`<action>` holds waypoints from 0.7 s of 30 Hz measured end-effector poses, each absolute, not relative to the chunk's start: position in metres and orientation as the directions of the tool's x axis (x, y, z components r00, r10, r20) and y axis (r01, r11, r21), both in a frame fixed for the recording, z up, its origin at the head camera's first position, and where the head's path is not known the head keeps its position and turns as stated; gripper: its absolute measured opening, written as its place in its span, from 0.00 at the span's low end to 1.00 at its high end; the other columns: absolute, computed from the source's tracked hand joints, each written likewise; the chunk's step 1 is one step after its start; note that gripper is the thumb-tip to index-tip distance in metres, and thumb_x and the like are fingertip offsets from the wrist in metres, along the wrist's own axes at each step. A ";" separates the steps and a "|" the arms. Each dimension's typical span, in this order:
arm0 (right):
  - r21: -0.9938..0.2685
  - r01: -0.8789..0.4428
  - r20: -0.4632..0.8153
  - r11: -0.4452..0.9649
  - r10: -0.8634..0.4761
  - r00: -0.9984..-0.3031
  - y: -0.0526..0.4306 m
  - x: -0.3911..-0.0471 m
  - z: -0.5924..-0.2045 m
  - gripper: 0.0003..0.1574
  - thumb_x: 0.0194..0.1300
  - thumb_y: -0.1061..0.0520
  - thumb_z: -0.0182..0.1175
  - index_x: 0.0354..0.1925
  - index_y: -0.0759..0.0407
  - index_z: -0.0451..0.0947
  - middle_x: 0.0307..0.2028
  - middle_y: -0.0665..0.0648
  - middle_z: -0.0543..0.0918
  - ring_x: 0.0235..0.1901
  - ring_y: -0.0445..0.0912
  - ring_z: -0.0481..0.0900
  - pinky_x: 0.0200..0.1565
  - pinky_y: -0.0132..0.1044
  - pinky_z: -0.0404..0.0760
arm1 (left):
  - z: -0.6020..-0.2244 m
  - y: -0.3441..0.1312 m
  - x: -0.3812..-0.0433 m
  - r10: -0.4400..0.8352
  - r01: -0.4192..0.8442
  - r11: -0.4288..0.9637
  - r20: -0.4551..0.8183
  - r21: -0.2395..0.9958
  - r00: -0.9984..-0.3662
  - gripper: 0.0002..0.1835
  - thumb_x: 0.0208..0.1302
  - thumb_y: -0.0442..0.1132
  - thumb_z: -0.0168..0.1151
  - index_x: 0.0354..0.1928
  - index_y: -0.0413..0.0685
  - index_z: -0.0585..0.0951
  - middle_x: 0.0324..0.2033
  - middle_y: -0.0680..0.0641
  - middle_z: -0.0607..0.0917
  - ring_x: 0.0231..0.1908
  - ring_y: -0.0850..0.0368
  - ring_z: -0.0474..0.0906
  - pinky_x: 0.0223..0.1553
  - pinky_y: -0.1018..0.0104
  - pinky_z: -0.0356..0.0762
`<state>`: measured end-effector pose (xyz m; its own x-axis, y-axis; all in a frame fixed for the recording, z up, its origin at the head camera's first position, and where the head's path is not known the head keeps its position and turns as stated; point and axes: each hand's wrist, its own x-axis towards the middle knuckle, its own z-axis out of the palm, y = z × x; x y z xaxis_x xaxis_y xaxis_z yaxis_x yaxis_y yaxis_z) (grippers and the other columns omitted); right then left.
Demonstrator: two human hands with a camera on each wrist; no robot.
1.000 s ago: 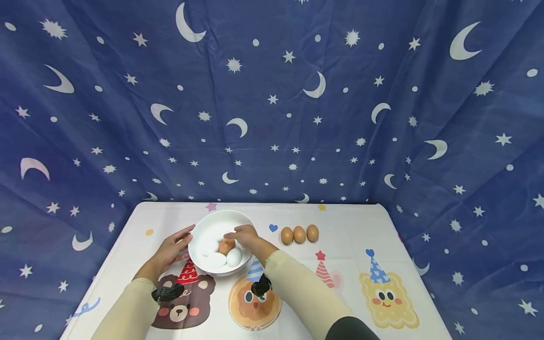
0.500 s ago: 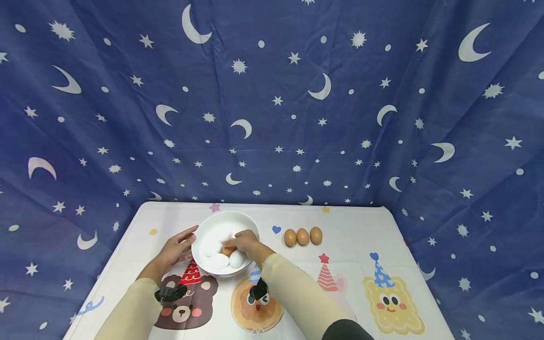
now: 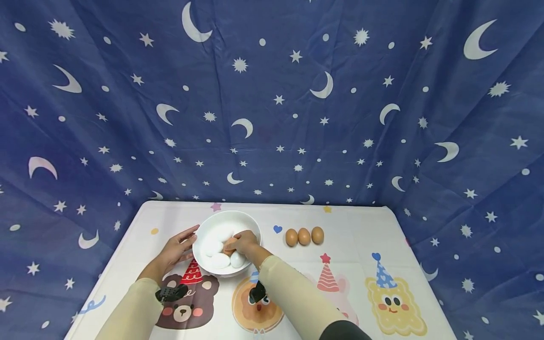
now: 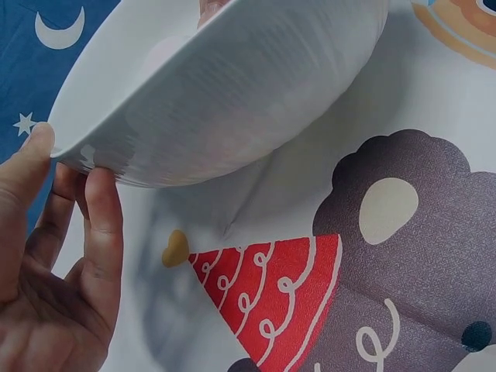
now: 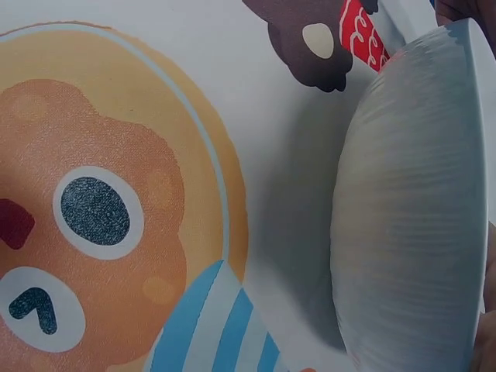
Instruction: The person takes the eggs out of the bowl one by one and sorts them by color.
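A white bowl (image 3: 227, 218) stands on the table at centre left, holding several white eggs (image 3: 220, 260) and one brown egg (image 3: 229, 246). At its left side, my left hand (image 3: 173, 249) pinches the rim; in the left wrist view, the thumb lies over the edge and the fingers (image 4: 105, 209) touch the outer wall. My right hand (image 3: 245, 243) reaches over the bowl's right rim and grips the brown egg among the white ones. The bowl wall mostly blocks the right wrist view, leaving only a sliver of that hand at the right edge.
Three brown eggs (image 3: 303, 236) lie in a row to the right of the bowl. A white tablecloth (image 3: 361, 231) printed with cartoon figures covers the table. Behind it hangs a blue curtain (image 3: 263, 141) with moons and stars.
My right hand has sunk lower into the bowl, and its fingers have closed on the brown egg. The left hand stays at the rim. The head view has shifted slightly.
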<state>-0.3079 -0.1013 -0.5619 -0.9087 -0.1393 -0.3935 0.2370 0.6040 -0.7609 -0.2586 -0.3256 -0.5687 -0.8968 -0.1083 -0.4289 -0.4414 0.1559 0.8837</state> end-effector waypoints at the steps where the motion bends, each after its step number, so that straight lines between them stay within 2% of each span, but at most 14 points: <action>1: -0.758 0.237 -0.393 0.608 -0.134 -0.910 -0.101 -0.308 -0.562 0.30 0.50 0.52 0.78 0.51 0.60 0.83 0.45 0.57 0.84 0.44 0.47 0.81 0.45 0.36 0.85 | -0.569 -0.326 -0.259 -0.105 -0.440 0.157 -0.428 0.884 -0.898 0.32 0.73 0.51 0.55 0.75 0.57 0.61 0.65 0.40 0.63 0.52 0.56 0.78 0.44 0.70 0.85; 6: -0.760 0.248 -0.396 0.601 -0.124 -0.910 -0.101 -0.307 -0.561 0.29 0.48 0.52 0.79 0.49 0.58 0.84 0.43 0.55 0.84 0.43 0.46 0.81 0.44 0.36 0.85 | -0.568 -0.325 -0.258 -0.099 -0.436 0.153 -0.425 0.887 -0.900 0.31 0.74 0.49 0.54 0.75 0.57 0.61 0.67 0.39 0.62 0.53 0.54 0.78 0.45 0.69 0.85; 14: -0.762 0.249 -0.397 0.597 -0.128 -0.909 -0.101 -0.304 -0.559 0.25 0.48 0.53 0.79 0.45 0.57 0.85 0.39 0.53 0.83 0.37 0.44 0.80 0.38 0.33 0.85 | -0.569 -0.325 -0.257 -0.098 -0.439 0.149 -0.429 0.886 -0.898 0.31 0.74 0.50 0.54 0.75 0.57 0.60 0.66 0.40 0.63 0.49 0.59 0.78 0.46 0.69 0.85; 21: -0.767 0.239 -0.385 0.596 -0.127 -0.914 -0.101 -0.304 -0.559 0.24 0.47 0.52 0.79 0.43 0.57 0.86 0.38 0.54 0.84 0.37 0.44 0.80 0.38 0.33 0.85 | -0.568 -0.325 -0.257 -0.104 -0.441 0.152 -0.430 0.884 -0.897 0.31 0.74 0.50 0.54 0.75 0.57 0.61 0.66 0.40 0.62 0.53 0.55 0.77 0.46 0.69 0.85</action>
